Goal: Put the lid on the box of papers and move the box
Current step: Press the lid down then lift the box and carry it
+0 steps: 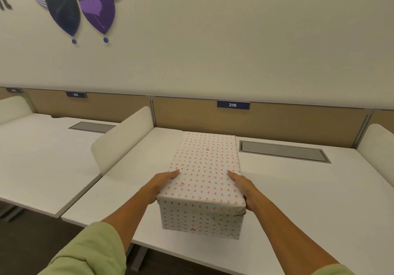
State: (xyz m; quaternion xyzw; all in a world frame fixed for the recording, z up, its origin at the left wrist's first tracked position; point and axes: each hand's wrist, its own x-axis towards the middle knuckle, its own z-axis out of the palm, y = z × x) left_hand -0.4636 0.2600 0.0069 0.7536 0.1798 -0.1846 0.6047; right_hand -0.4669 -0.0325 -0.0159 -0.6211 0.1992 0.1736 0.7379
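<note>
A long box wrapped in white paper with small pink hearts lies on the white desk, its short end toward me. The matching lid sits closed on top, so the papers inside are hidden. My left hand presses flat against the box's left side near the front end, fingers along the lid's edge. On the opposite side my right hand grips in the same way. Both forearms reach in from the bottom of the view.
A white divider stands left of the box, with a neighbouring desk beyond it. A grey cable hatch lies right of the box's far end. A tan back panel carrying a "216" label closes the rear; another divider stands at the right.
</note>
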